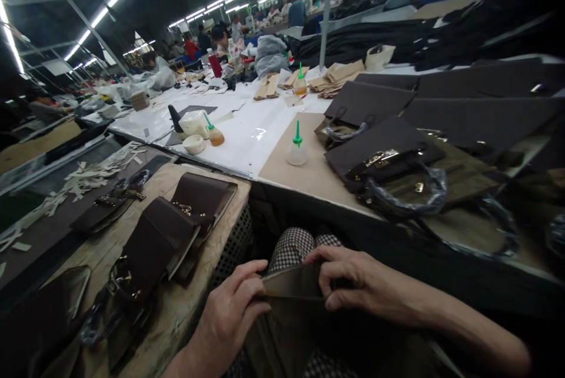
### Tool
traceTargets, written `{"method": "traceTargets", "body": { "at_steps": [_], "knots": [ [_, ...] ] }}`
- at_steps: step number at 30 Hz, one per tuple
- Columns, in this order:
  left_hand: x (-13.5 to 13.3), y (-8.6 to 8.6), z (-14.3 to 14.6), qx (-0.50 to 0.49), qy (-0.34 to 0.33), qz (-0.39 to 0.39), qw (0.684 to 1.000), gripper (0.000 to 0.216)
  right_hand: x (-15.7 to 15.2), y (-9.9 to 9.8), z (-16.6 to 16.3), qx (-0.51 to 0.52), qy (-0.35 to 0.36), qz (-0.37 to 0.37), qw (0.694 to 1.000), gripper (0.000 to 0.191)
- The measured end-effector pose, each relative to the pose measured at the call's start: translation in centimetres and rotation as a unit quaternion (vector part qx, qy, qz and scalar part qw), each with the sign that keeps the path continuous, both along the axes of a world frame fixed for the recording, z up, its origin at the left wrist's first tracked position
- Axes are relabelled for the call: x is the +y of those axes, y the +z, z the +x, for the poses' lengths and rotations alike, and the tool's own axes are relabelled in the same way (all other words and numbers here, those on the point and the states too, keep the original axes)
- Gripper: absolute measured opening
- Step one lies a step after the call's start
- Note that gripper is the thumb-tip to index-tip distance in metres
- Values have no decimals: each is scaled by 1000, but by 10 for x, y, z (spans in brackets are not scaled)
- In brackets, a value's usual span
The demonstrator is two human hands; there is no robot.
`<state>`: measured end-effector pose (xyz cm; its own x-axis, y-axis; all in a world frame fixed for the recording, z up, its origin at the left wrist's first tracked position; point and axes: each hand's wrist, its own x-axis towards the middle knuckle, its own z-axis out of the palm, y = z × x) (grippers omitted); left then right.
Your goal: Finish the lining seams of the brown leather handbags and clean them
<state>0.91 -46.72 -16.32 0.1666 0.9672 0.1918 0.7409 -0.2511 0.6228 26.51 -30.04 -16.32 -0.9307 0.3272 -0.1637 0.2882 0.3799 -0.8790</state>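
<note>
On my lap, over checkered cloth [293, 245], lies a dark olive-brown bag piece [293, 284]. Its upper edge is stretched between my two hands. My left hand [232, 310] pinches the left end of that edge between thumb and fingers. At the right end my right hand [353, 278] grips the same edge, fingers curled over it and thumb below. The lower part of the piece falls into shadow, so its shape there is hard to make out.
Dark brown handbags [161, 236] lie on a wooden board [229, 207] to my left. More bags [384, 154] with wrapped handles pile up at right. A green-tipped bottle [297, 151] stands on brown card; another bottle [215, 135] is beside a tape roll [194, 143].
</note>
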Motion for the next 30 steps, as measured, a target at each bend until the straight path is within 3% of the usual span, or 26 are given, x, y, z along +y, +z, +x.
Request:
{"method": "traceTargets", "body": {
  "at_steps": [4,11,15,20,23,27,30],
  "knots": [
    [0,2,1,16,-6,0,1000,23,-3,-2,4,0,-9,8,1000,10],
    [-5,17,10,-17,26,-96,995,15,-5,-3,8,37,-31,3,999,11],
    [-6,24,22,-69,104,-142,982,17,-8,-6,6,50,-64,8,997,14],
    [-4,16,31,-109,188,-118,969,25,-15,-10,2,9,-116,74,990,15],
    [1,13,28,-157,235,-156,947,30,-18,-13,-1,-14,-139,99,985,15],
    [10,18,21,-247,195,-253,915,19,-17,-16,-9,-37,-150,118,981,12],
    [13,21,16,-241,155,-299,910,14,-16,-16,-13,-45,-161,119,979,12]
  ]
}}
